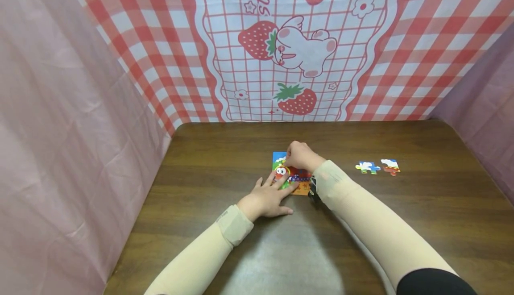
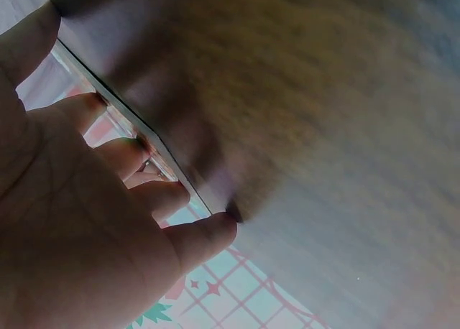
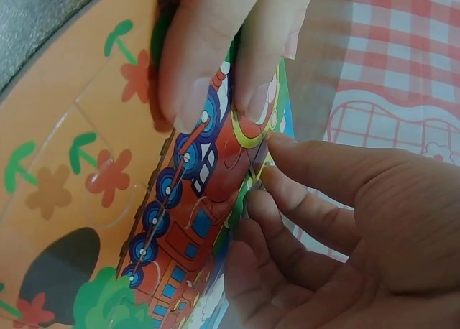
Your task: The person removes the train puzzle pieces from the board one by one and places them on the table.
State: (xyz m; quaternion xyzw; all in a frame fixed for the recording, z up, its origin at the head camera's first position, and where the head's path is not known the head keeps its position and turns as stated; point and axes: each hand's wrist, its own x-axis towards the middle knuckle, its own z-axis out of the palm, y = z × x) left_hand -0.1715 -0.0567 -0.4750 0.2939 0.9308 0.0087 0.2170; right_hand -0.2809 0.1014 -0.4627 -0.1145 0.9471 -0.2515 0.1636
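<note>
A colourful jigsaw puzzle (image 1: 301, 190) with a smiling red train lies on the wooden table. My left hand (image 1: 265, 200) rests on its lower left part with fingers spread, two fingertips pressing beside the train's face. In the left wrist view, the left fingertips (image 2: 208, 235) reach down to the table. Over the upper part of the puzzle, my right hand (image 1: 302, 155) pinches a small puzzle piece (image 3: 259, 160) between thumb and fingers, at the top edge of the train. The fingers hide most of that piece. In the right wrist view, orange ground with flowers (image 3: 108, 178) shows below the train.
Two loose puzzle pieces, one blue and white (image 1: 367, 167) and one with red and white (image 1: 390, 166), lie apart on the table (image 1: 192, 197) to the right. A checked strawberry cloth (image 1: 297, 85) hangs behind the table, and pink curtains (image 1: 60, 130) hang at the sides.
</note>
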